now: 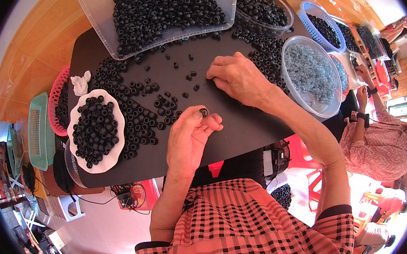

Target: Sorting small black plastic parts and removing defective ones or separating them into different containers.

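Observation:
My left hand [188, 140], palm up over the near part of the dark table [251, 128], pinches a small black plastic barrel piece [204, 112] between thumb and forefinger, its round opening showing. Farther right, my right hand [242, 78] is closed with its fingertips down at the tabletop; a bit of something dark shows under them, too hidden to name. A few small black pieces [191, 75] lie loose just left of those fingertips. Many black barrel pieces [140, 117] are spread left of my left hand, and more [266, 60] lie beyond my right wrist.
A white scalloped plate [122, 133] heaped with black barrels stands at left, near a pink basket [54, 98]. A clear bin [168, 47] of black pieces stands at the back. On the right are a tub of metal springs [310, 75] and a blue basket [305, 11]. A co-worker [382, 146] sits at right.

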`<action>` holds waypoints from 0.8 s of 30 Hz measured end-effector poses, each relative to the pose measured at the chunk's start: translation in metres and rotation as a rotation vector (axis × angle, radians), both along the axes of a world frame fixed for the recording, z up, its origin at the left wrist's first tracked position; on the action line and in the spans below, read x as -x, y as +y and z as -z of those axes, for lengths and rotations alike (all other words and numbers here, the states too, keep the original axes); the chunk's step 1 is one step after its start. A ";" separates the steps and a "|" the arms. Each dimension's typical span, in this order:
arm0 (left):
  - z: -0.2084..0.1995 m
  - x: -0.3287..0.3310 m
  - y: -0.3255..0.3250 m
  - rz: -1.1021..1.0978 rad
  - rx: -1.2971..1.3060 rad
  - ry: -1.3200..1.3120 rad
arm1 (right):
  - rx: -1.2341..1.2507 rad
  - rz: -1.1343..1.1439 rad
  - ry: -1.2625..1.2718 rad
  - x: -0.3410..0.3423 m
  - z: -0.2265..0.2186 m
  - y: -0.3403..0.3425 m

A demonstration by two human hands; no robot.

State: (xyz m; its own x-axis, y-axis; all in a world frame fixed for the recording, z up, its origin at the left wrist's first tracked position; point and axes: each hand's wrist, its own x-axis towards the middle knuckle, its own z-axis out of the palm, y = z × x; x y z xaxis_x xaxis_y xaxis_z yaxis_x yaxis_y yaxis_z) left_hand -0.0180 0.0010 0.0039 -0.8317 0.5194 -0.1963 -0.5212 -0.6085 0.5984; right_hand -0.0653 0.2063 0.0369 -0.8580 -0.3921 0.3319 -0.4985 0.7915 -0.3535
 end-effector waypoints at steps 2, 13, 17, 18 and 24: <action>0.001 0.000 0.001 -0.009 -0.010 0.008 | -0.094 0.024 0.001 0.001 -0.002 -0.004; 0.005 -0.001 -0.001 -0.017 -0.040 0.062 | 0.983 0.042 -0.635 -0.043 -0.016 -0.027; 0.004 -0.001 0.000 -0.024 -0.019 0.088 | 1.097 -0.044 -0.671 -0.050 -0.012 -0.029; 0.005 -0.001 0.000 -0.026 -0.022 0.092 | 1.083 -0.056 -0.650 -0.051 -0.012 -0.028; 0.005 -0.002 0.001 -0.040 -0.004 0.088 | 1.125 -0.047 -0.558 -0.056 -0.008 -0.034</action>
State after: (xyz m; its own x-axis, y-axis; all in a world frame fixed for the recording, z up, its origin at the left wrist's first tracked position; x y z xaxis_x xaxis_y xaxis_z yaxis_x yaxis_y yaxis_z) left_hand -0.0161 0.0018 -0.0007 -0.8655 0.4864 -0.1198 -0.4424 -0.6299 0.6383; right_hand -0.0092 0.1721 0.0449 -0.9818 -0.1621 0.0988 -0.0834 -0.0994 -0.9915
